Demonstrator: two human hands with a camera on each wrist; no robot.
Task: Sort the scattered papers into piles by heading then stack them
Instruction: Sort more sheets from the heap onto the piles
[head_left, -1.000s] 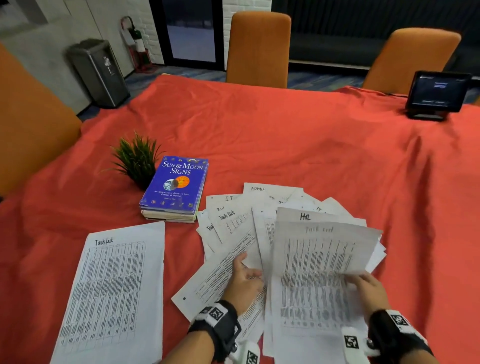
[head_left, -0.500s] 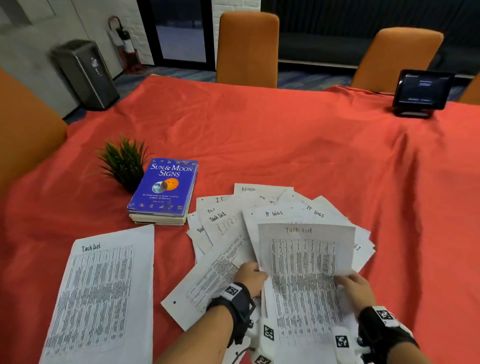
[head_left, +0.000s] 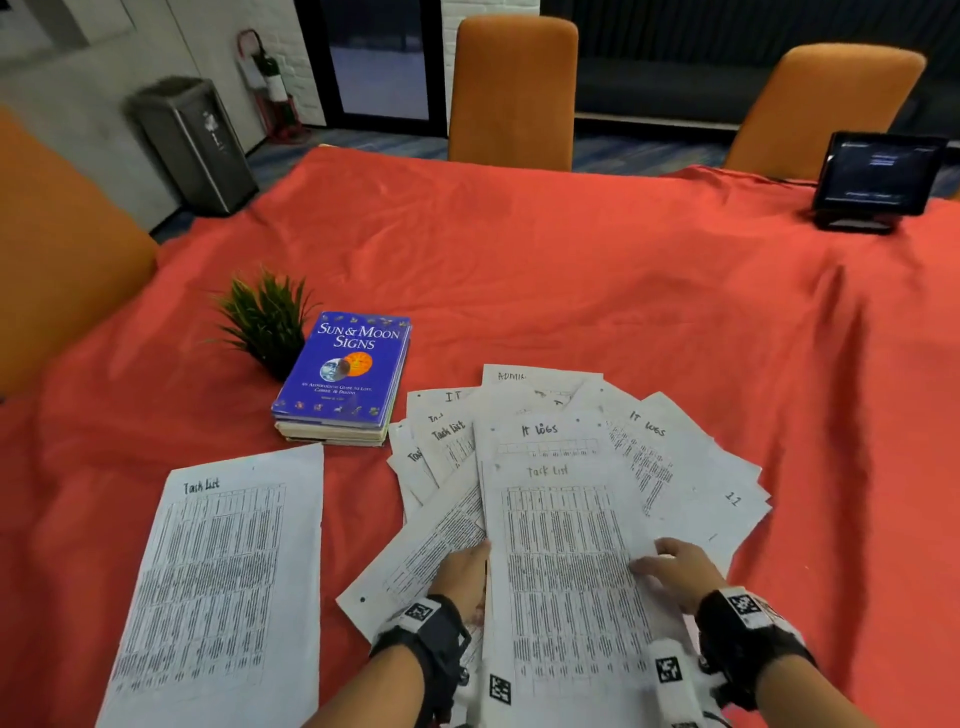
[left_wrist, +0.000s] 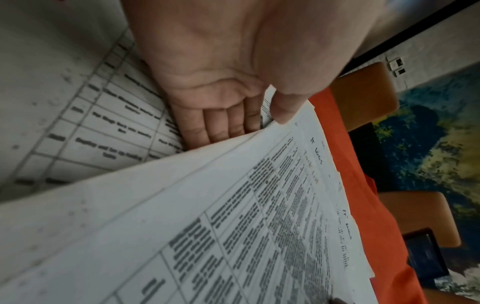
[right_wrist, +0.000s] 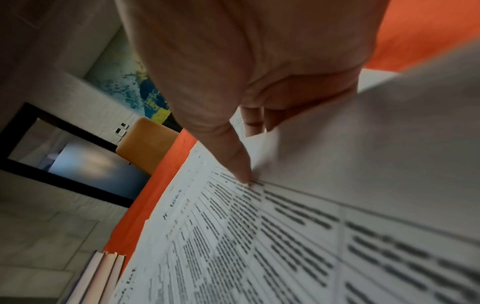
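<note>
A printed sheet headed "Task List" (head_left: 566, 561) is raised over the near side of the scattered papers (head_left: 675, 467). My left hand (head_left: 465, 569) pinches its left edge; in the left wrist view the thumb (left_wrist: 285, 107) lies on top and the fingers (left_wrist: 221, 123) go under the sheet (left_wrist: 233, 226). My right hand (head_left: 670, 566) holds the right edge, thumb (right_wrist: 239, 160) pressed on the print and fingers beneath. The fanned papers show the headings "IT Logs" (head_left: 540, 430), "Admin" (head_left: 511, 375) and "Task List" (head_left: 449, 430). One more Task List sheet (head_left: 223, 571) lies flat by itself to the left.
A blue book (head_left: 348, 369) on a small stack and a small green plant (head_left: 267, 319) sit left of the papers. A dark tablet on a stand (head_left: 878, 174) is at the far right of the red tablecloth (head_left: 571, 270). Orange chairs (head_left: 511, 93) line the far edge.
The held Task List sheet has come nearer to me and lower, uncovering the IT Logs heading behind it. My left hand has moved from the pile to the sheet's left edge.
</note>
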